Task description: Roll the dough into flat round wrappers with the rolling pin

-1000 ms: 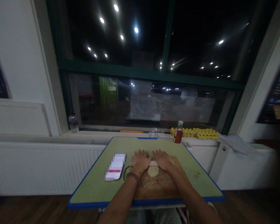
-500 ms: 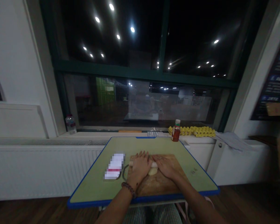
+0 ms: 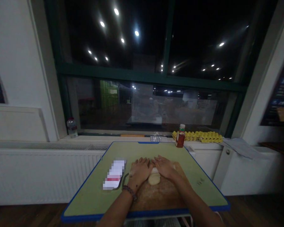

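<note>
Both my hands rest on a pale rolling pin (image 3: pixel 154 170) that lies crosswise on a wooden board (image 3: pixel 162 198). Flattened over its left part, my left hand (image 3: pixel 141 170) is open with fingers stretched forward; a beaded bracelet (image 3: pixel 129 191) circles that wrist. My right hand (image 3: pixel 164 167) lies open over the right part, its fingers angled toward the left hand. Between the hands, a small pale piece of dough (image 3: pixel 154 180) shows on the near side of the pin. Its far part is hidden by the pin and hands.
A phone (image 3: pixel 115 175) with a blurred screen lies on the green folding table (image 3: pixel 85 201), left of the board. A red-brown bottle (image 3: pixel 180 136) stands at the far right edge. Behind are yellow egg trays (image 3: pixel 201 136), a clear bottle (image 3: pixel 72 127) and a radiator (image 3: pixel 42 173).
My hands and the rolling pin have moved forward over the board, away from me. More dough shows on the near side. The camera view has shifted slightly.
</note>
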A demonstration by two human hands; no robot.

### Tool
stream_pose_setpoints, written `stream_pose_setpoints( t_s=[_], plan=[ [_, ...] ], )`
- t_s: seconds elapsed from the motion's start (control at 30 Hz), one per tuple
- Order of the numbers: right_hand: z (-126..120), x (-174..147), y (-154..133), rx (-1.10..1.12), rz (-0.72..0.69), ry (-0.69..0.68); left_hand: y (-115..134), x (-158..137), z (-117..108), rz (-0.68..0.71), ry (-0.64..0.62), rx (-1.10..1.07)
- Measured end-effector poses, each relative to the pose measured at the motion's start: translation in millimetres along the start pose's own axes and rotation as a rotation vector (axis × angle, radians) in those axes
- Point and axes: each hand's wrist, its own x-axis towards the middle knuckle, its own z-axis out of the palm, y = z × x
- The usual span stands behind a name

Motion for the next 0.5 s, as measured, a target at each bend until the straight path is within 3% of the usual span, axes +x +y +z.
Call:
stream_pose_setpoints(
  t_s=[0.17, 0.33, 0.5],
  plan=[
    [-0.8, -12.3, -9.4, -0.014, -0.025, 0.06, 1.5, -4.0, -0.5, -0.045, 0.025, -0.002],
    [-8.7, -27.8, -24.4, -0.053, -0.019, 0.139, 6.5, -14.7, -12.1, 0.004, 0.07, -0.022],
    [10.2, -32.5, -25.0, -0.009, 0.02, 0.182, 6.8, -18.9, -12.7, -0.005, 0.103, -0.059]
  ],
)
